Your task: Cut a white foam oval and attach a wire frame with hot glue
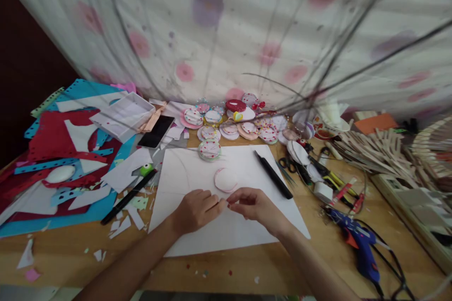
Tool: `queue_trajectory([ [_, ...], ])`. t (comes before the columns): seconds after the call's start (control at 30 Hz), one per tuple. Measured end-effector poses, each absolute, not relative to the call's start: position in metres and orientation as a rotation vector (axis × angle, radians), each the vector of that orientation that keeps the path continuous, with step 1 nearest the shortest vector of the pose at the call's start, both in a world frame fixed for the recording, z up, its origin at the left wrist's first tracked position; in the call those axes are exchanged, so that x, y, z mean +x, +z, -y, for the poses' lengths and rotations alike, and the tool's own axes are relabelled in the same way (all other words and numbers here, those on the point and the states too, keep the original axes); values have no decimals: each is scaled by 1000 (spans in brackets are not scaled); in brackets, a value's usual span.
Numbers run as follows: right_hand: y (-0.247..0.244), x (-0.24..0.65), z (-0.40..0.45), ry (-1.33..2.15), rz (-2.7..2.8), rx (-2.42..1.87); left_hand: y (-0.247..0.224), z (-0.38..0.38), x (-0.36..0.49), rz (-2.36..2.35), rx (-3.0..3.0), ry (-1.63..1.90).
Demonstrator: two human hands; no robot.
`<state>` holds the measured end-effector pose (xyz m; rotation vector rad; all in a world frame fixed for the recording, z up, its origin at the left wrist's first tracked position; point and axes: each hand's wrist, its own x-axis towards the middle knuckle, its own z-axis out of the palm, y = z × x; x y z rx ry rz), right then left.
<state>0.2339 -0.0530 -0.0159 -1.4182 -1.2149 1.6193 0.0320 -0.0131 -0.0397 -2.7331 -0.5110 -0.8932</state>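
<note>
My left hand [199, 211] and my right hand [257, 209] meet fingertip to fingertip over a white sheet of paper [187, 242]. Both are closed, thumbs and fingers pinched together. Whatever sits between the fingertips is too small to make out; a tiny dark reddish spot shows there. Just beyond them on the sheet lies a white disc with a pink edge [225, 180]. A black slim tool [273, 176] with a pointed tip rests on the sheet's right side. Near the sheet's far edge sits a dotted round paper piece [209, 149].
Several layered round paper pieces [230, 129] line the back by the curtain [219, 51]. Coloured scraps [52, 134], an open white box [123, 115], a phone [157, 130] and a black pen [129, 197] lie left. Scissors [287, 164], pliers [332, 178] and a blue glue gun [363, 247] lie right.
</note>
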Motion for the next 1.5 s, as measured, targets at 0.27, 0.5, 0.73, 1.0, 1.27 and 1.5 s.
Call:
queue_trajectory([
  [0.27, -15, 233, 60, 1532, 1279, -1406, -45, 17, 34, 552, -2731, -968],
  [0.5, -21, 230, 63, 1433, 1335, -1286, -45, 17, 34, 551, -2722, -1024],
  [0.73, -15, 234, 64, 1601, 1214, -1282, -44, 15, 34, 577, -2772, -1036],
  [1.0, -8, 245, 49, 2343, 886, -1090, -36, 13, 32, 427, -2716, -1044],
  [1.27, -6, 242, 46, 2185, 1389, -1224, -40, 18, 32, 485, -2775, -909],
  [1.5, -12, 236, 56, 1903, 1747, -1254, -36, 18, 28, 433, -2889, -879],
])
